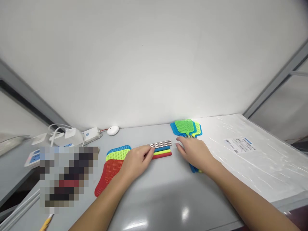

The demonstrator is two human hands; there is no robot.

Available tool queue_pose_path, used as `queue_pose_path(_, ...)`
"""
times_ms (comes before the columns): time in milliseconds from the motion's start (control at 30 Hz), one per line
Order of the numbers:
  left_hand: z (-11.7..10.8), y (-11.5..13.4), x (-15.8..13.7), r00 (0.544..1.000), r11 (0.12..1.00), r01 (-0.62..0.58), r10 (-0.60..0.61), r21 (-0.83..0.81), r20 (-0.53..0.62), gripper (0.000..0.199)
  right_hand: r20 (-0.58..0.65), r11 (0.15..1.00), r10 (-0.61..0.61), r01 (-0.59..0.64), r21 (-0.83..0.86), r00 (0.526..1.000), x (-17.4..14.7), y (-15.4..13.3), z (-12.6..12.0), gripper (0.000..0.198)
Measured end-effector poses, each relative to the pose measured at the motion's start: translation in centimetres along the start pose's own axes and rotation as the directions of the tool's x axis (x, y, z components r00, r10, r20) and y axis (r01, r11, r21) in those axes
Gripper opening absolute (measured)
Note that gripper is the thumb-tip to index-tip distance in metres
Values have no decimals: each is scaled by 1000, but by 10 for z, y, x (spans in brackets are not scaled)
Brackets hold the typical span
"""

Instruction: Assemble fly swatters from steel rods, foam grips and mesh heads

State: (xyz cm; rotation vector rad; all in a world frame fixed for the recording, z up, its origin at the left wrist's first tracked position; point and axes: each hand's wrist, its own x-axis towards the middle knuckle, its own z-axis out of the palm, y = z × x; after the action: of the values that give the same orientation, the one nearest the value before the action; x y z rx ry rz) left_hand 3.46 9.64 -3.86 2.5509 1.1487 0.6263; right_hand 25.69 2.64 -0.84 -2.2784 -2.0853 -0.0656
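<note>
My left hand (138,160) is closed, thumb and forefinger together at the left end of several thin metal rods (165,143). Under and around it lie fly swatters: a red one (109,173), a yellow-green one (117,155) and a blue one (119,149). Their coloured handles stick out to its right; my hand hides their middles. My right hand (194,150) is over the middle of a stack of fly swatters (184,126) with green, blue and yellow-green heads. Its thumb and forefinger are apart, with nothing visible between them. Blue handle ends show below that hand.
White plastic wrapping (260,166) with a printed label (240,145) covers the table's right side. At the left are power strips (91,134) with plugs and cables, a round white case (113,130) and a pixelated patch (69,176). A white wall (149,64) stands behind the grey table (163,199).
</note>
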Motion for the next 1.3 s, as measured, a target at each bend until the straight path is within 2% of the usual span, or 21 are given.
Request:
queue_pose_path(167,2,4,-3,997,992,-57,51,112,53,34,-19,986,-155,156,65,988,-6,-18,13,31)
queue_pose_path(433,7,19,-11,983,953,-161,131,257,130,32,-163,941,-308,325,95,938,-1,-22,30,30)
queue_pose_path(633,8,21,-11,979,943,-172,132,284,156,37,-198,958,-254,275,83,947,11,-21,36,34)
queue_pose_path(833,11,22,-12,978,952,-194,167,238,128,43,-175,962,-236,255,96,956,23,-16,39,36)
queue_pose_path(1067,12,20,-13,978,964,-202,189,174,86,30,-140,976,-192,204,77,971,28,-17,39,38)
queue_pose_path(1300,13,18,-12,983,967,-178,167,183,74,29,-120,991,-112,120,63,986,35,-5,45,33)
